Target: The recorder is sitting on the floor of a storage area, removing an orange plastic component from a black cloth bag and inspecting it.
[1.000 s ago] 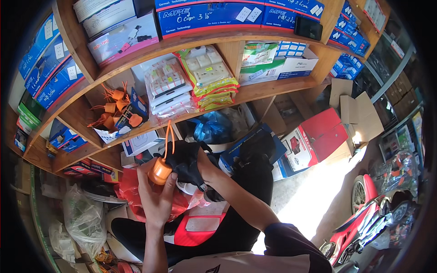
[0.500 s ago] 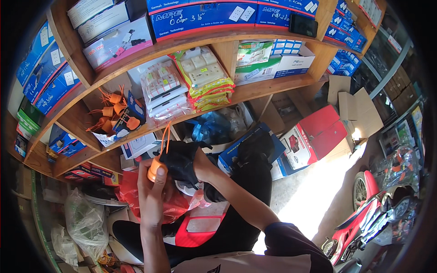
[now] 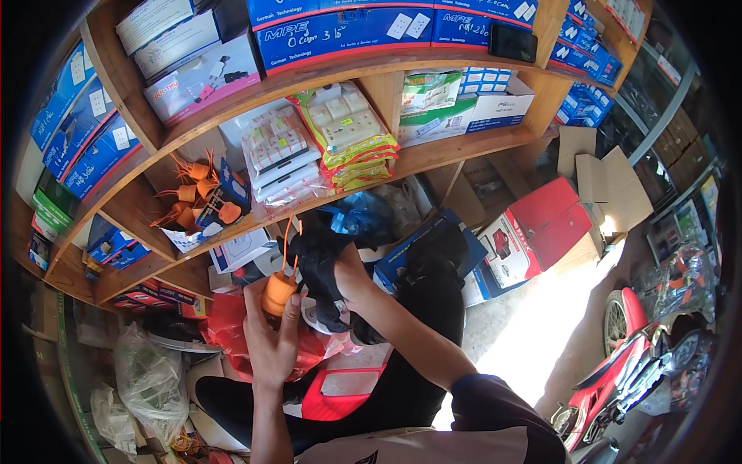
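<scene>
An orange lamp holder with two orange wire leads rising from its top is gripped between the thumb and fingers of my left hand. Close on its right, my right hand grips a bunched black cloth. The cloth hides most of the right fingers, and it hangs beside the lamp holder and its wires. Whether cloth and holder touch I cannot tell. Behind and below my left hand lies a red plastic bag. More orange lamp holders with wires fill a box on the shelf ahead.
Wooden shelves curve across the front, stacked with boxes and packaged power strips. A red and white carton and an open cardboard box stand to the right. A red motorbike is at far right; clear plastic bags lie at left.
My left hand has moved slightly right and down, tilting the lamp holder so its wired top shows more. The right hand and black cloth have shifted a little; the cloth bunches differently.
</scene>
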### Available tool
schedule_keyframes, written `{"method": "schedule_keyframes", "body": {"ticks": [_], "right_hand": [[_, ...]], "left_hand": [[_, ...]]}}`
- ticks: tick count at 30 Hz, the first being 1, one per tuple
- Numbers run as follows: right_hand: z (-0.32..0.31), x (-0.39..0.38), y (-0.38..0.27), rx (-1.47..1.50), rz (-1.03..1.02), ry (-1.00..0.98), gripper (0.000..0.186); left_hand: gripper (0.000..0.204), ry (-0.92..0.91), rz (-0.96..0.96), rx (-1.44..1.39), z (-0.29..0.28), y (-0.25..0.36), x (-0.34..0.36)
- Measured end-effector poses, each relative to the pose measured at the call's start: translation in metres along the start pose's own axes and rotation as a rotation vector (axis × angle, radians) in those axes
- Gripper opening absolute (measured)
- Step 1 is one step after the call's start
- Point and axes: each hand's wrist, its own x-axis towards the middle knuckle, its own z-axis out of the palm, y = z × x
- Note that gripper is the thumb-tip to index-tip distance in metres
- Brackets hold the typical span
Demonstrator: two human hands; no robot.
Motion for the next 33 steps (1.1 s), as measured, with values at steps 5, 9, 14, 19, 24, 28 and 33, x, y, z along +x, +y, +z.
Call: {"method": "schedule_keyframes", "body": {"ticks": [5,9,14,19,24,28,33], "right_hand": [[0.003,-0.001,0.010,0.066,-0.007,0.069,0.024],[0.000,0.002,0.015,0.118,0.001,0.126,0.025],[-0.005,0.004,0.011,0.077,0.000,0.027,0.034],[0.000,0.000,0.015,-0.007,0.041,0.094,0.033],[-0.014,0.012,0.007,0.207,-0.009,0.105,0.024],[-0.012,0.015,0.005,-0.190,-0.074,-0.128,0.022],[0.012,0.006,0.018,-0.662,-0.417,-0.388,0.024]], "left_hand": [[0.036,0.000,-0.023,0.038,-0.005,-0.005,0.000],[0.035,-0.058,-0.112,0.041,-0.018,-0.015,-0.003],[0.032,-0.121,-0.206,-0.282,-0.024,-0.033,-0.005],[0.031,-0.131,-0.254,-0.342,-0.032,-0.047,-0.008],[0.031,-0.053,-0.405,-0.381,-0.042,-0.051,-0.011],[0.045,-0.009,-0.555,-0.842,-0.042,-0.044,-0.009],[0.052,-0.096,-0.566,-1.180,-0.032,-0.030,0.001]]}}
